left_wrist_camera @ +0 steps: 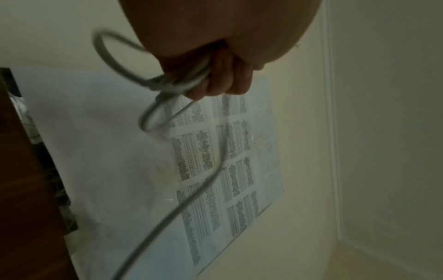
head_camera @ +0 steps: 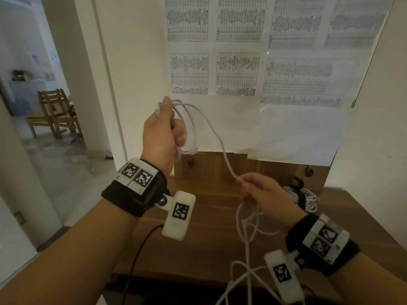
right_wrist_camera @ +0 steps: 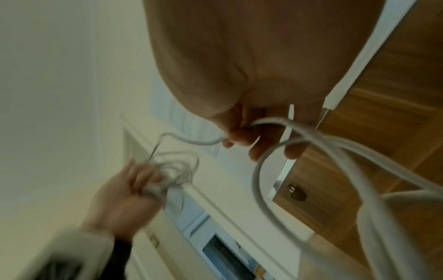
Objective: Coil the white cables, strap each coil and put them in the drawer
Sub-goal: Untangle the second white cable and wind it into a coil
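My left hand (head_camera: pixel 164 128) is raised in front of the wall and grips several loops of a white cable (head_camera: pixel 217 137). The left wrist view shows its curled fingers (left_wrist_camera: pixel 223 75) around the bundled loops of the cable (left_wrist_camera: pixel 167 83). From the loops the cable slopes down to my right hand (head_camera: pixel 255 190), which pinches it low over the wooden desk (head_camera: pixel 198 227). Below that hand the loose rest of the cable (head_camera: pixel 246 243) hangs in tangles past the desk's front edge. The right wrist view shows fingertips (right_wrist_camera: pixel 242 138) closed on the cable (right_wrist_camera: pixel 258 180). No drawer shows clearly.
A coiled white cable with a black strap (head_camera: pixel 301 194) lies at the desk's back right. Printed tables on a large sheet (head_camera: pixel 242 62) cover the wall ahead. A black wire (head_camera: pixel 136 256) hangs off the desk's left. A doorway with wooden chairs (head_camera: pixel 55 113) opens on the left.
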Available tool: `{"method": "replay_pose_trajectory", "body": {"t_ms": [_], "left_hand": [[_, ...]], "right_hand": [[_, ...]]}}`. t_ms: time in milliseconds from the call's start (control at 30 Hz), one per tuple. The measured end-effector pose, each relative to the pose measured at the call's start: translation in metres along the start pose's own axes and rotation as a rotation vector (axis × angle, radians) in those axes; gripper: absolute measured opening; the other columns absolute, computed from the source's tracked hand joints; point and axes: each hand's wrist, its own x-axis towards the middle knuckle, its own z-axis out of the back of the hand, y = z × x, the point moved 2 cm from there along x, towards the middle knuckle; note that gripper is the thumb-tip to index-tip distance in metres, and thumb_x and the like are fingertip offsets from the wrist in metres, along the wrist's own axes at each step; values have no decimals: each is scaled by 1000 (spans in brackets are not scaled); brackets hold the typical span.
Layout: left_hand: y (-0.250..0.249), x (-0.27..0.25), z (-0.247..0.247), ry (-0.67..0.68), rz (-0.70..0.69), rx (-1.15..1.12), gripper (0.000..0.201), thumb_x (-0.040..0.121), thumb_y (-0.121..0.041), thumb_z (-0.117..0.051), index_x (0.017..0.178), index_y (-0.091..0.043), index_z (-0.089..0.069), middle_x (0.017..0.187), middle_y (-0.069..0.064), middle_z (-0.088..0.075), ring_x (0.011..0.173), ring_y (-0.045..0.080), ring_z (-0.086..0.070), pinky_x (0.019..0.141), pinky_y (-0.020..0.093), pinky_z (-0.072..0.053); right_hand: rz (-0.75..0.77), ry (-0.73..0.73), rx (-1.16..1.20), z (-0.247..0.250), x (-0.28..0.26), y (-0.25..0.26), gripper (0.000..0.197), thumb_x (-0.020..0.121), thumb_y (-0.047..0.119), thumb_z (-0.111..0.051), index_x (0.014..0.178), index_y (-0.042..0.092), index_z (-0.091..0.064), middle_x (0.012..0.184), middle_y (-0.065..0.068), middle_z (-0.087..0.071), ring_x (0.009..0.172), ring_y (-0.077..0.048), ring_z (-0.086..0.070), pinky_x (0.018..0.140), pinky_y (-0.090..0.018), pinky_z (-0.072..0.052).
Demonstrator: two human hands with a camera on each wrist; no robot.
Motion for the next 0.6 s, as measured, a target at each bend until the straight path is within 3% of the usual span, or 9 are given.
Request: {"method": "replay_pose_trajectory", "body": {"t_ms": [100,267,300,400,433,500,600], "left_hand": [[-5,8,10,-18,49,-60,48,106,-40,-44,60,-26,-40,50,-6,-26,45,11,-20,45,26,-20],[-5,9,5,3,65,-57,44,106,-38,-42,65,-24,-37,50,-6,-26,45,11,-19,45,26,-20],[-4,8,4,9,66,-52,44,106,-39,-42,65,-24,-37,49,-6,-26,45,10,-20,44,25,-20],[-2,8,3,7,83,-71,45,107,-39,-41,65,-23,-36,49,-7,-26,43,10,-20,43,24,-21],[-1,8,2,11,89,-74,45,107,-38,-41,65,-23,-36,49,-7,-25,43,10,-20,43,24,-21],[0,7,0,26,88,-74,45,107,-39,-40,65,-23,-36,48,-7,-25,43,10,-20,45,25,-21],[0,2,-8,77,48,-25,46,107,-40,-39,64,-24,-38,49,-7,-29,44,10,-23,48,25,-23]], "right_hand": [[10,-224,16,35,11,9,19,101,11,-55,111,12,-70,79,-3,-62,73,-19,-59,74,-32,-54],[177,-444,-181,82,40,59,19,100,13,-58,110,20,-72,87,2,-72,69,2,-62,67,-10,-45],[183,-454,-162,88,45,67,20,100,12,-57,111,19,-71,88,0,-72,67,0,-61,65,-11,-46],[98,-258,-233,86,52,74,20,101,9,-54,112,14,-69,82,-7,-68,52,-7,-59,52,-17,-50],[97,-273,-246,86,53,73,19,101,10,-53,112,13,-69,81,-7,-65,51,-9,-58,50,-18,-49],[119,-376,-244,89,56,72,19,102,12,-52,112,14,-68,80,-4,-63,55,-12,-53,51,-21,-46],[98,-285,-521,78,61,65,17,101,18,-54,108,19,-70,85,0,-66,69,-14,-58,57,-21,-43]]}}
